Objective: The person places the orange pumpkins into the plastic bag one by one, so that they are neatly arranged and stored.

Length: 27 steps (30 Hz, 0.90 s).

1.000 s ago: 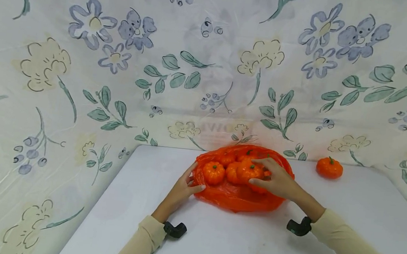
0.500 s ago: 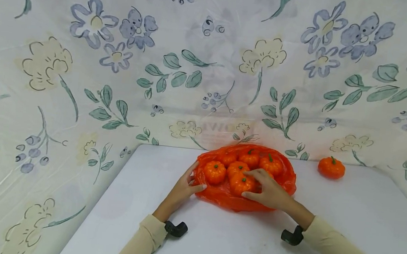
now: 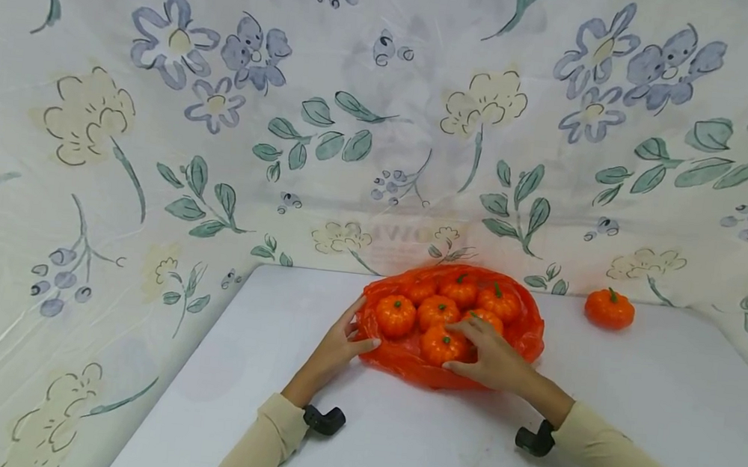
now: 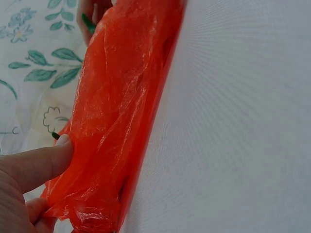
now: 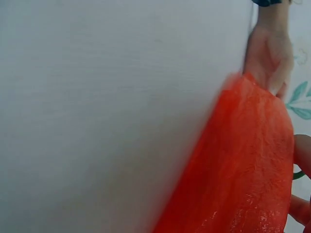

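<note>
An orange-red plastic bag [image 3: 408, 366] lies spread open in the head view, with several small orange pumpkins inside. My left hand [image 3: 336, 347] holds the bag's left rim; in the left wrist view the thumb [image 4: 51, 160] presses on the plastic. Over the bag's front right, my right hand [image 3: 496, 356] grips the front pumpkin [image 3: 439, 345] between thumb and fingers. Behind it sit another pumpkin [image 3: 437, 312] and, to the left, a pumpkin [image 3: 396, 316]. The right wrist view shows mostly the bag's outer side [image 5: 243, 165], with part of the right hand at the edge.
A lone pumpkin [image 3: 609, 309] stands outside the bag at the back right of the white table [image 3: 434, 450]. Floral cloth [image 3: 405, 116] hangs behind the table and on its left side. Each wrist carries a black device.
My right hand has lowered its pumpkin forward and left into the front of the bag, uncovering the pumpkins behind. The left hand keeps its place on the rim.
</note>
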Available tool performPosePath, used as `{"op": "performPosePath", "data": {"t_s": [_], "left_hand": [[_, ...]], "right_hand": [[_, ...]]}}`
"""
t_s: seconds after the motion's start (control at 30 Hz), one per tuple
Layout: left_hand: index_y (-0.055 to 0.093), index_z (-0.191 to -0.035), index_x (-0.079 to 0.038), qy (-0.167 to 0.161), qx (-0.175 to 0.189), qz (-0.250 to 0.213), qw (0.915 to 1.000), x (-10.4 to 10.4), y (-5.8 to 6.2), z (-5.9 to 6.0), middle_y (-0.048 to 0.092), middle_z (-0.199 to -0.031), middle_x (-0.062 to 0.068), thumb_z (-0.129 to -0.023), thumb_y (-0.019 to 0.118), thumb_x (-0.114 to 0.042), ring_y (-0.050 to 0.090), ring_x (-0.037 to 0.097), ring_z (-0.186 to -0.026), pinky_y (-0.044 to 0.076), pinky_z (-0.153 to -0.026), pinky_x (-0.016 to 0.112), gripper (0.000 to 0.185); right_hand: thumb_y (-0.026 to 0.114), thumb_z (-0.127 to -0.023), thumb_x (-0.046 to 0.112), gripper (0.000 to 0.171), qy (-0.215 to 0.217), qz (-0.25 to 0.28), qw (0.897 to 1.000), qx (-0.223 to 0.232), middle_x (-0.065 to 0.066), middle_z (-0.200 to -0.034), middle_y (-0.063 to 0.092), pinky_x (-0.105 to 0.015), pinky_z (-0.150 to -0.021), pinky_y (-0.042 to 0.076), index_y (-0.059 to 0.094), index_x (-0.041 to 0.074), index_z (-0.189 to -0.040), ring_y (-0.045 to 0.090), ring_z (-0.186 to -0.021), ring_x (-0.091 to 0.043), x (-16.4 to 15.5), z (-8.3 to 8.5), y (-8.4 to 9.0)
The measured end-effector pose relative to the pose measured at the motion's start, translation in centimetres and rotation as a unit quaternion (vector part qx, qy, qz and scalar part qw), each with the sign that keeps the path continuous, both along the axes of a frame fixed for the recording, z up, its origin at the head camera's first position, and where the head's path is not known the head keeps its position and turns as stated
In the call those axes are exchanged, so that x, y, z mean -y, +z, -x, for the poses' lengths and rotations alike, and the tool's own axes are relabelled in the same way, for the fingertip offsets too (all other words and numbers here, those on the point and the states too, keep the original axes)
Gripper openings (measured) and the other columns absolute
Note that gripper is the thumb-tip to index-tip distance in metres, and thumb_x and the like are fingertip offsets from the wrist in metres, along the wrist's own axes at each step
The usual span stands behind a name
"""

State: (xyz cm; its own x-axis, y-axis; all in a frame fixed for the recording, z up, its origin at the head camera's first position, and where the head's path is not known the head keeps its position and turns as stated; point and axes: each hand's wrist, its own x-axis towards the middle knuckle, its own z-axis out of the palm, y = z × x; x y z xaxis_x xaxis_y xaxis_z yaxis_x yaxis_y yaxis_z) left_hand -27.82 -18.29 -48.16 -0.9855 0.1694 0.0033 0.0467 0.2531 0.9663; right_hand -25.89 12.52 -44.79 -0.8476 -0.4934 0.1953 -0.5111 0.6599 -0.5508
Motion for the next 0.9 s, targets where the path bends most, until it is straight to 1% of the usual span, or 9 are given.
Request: {"op": "performPosePath", "data": {"t_s": [0.07, 0.17, 0.23, 0.33, 0.4, 0.53, 0.67, 0.9], "left_hand": [[0.026, -0.159, -0.031, -0.004, -0.003, 0.000, 1.0000, 0.02, -0.09, -0.03, 0.023, -0.166, 0.008, -0.088, 0.074, -0.022, 0.039, 0.041, -0.141, 0.045, -0.108, 0.056, 0.086], [0.026, -0.159, -0.029, -0.005, 0.003, 0.000, 1.0000, 0.03, -0.20, -0.15, 0.024, -0.166, 0.008, -0.088, 0.075, -0.023, 0.039, 0.041, -0.140, 0.046, -0.108, 0.055, 0.087], [0.025, -0.159, -0.028, -0.009, 0.002, -0.001, 1.0000, 0.02, -0.19, -0.25, 0.024, -0.165, 0.009, -0.088, 0.075, -0.023, 0.040, 0.041, -0.139, 0.047, -0.108, 0.055, 0.087], [0.026, -0.159, -0.031, -0.008, 0.008, -0.001, 0.9999, 0.01, -0.10, -0.34, 0.024, -0.165, 0.007, -0.088, 0.075, -0.023, 0.040, 0.040, -0.139, 0.047, -0.108, 0.054, 0.087], [0.025, -0.159, -0.029, -0.007, 0.003, 0.003, 1.0000, 0.02, -0.03, -0.39, 0.024, -0.165, 0.008, -0.088, 0.074, -0.023, 0.040, 0.041, -0.139, 0.047, -0.107, 0.056, 0.087], [0.024, -0.160, -0.029, -0.004, 0.005, 0.006, 1.0000, 0.04, 0.12, -0.35, 0.022, -0.166, 0.009, -0.089, 0.074, -0.023, 0.037, 0.042, -0.141, 0.045, -0.108, 0.058, 0.087], [0.024, -0.160, -0.028, -0.004, 0.007, 0.003, 1.0000, -0.06, 0.24, -0.27, 0.021, -0.167, 0.008, -0.090, 0.073, -0.023, 0.035, 0.043, -0.143, 0.044, -0.108, 0.059, 0.086], [0.024, -0.160, -0.027, -0.008, -0.004, 0.010, 0.9999, -0.09, 0.36, -0.11, 0.021, -0.167, 0.009, -0.090, 0.073, -0.024, 0.037, 0.043, -0.142, 0.045, -0.108, 0.058, 0.085]], "right_hand": [[0.080, -0.084, 0.033, 0.060, 0.004, -0.015, 1.000, -0.003, -0.019, -0.139, 0.054, -0.058, -0.092, 0.056, 0.058, 0.015, -0.137, 0.047, -0.132, -0.043, 0.04, -0.09, -0.21], [0.079, -0.085, 0.032, 0.060, 0.010, -0.032, 0.999, -0.002, -0.018, -0.139, 0.055, -0.057, -0.093, 0.056, 0.058, 0.014, -0.138, 0.047, -0.133, -0.043, 0.06, -0.23, -0.57], [0.079, -0.085, 0.032, 0.061, 0.008, -0.035, 0.999, 0.001, -0.017, -0.138, 0.056, -0.056, -0.093, 0.056, 0.057, 0.014, -0.139, 0.049, -0.131, -0.040, 0.06, -0.28, -0.73], [0.079, -0.085, 0.032, 0.062, 0.004, -0.038, 0.999, 0.006, -0.016, -0.138, 0.055, -0.055, -0.094, 0.056, 0.057, 0.013, -0.139, 0.050, -0.129, -0.038, 0.02, -0.28, -0.86], [0.079, -0.086, 0.033, 0.062, 0.006, -0.041, 0.999, 0.005, -0.017, -0.139, 0.055, -0.054, -0.095, 0.055, 0.056, 0.013, -0.140, 0.051, -0.129, -0.037, 0.00, -0.22, -0.88], [0.078, -0.086, 0.033, 0.064, 0.016, -0.049, 0.999, -0.002, -0.017, -0.139, 0.054, -0.053, -0.094, 0.056, 0.055, 0.012, -0.142, 0.052, -0.128, -0.038, -0.03, -0.19, -0.83], [0.078, -0.086, 0.032, 0.064, 0.020, -0.052, 0.998, -0.014, -0.015, -0.136, 0.054, -0.050, -0.093, 0.057, 0.055, 0.011, -0.142, 0.053, -0.126, -0.036, -0.09, -0.31, -0.80], [0.078, -0.087, 0.030, 0.064, 0.033, -0.063, 0.996, -0.045, -0.013, -0.135, 0.053, -0.045, -0.093, 0.058, 0.054, 0.010, -0.143, 0.053, -0.124, -0.033, -0.20, -0.37, -0.60]]}}
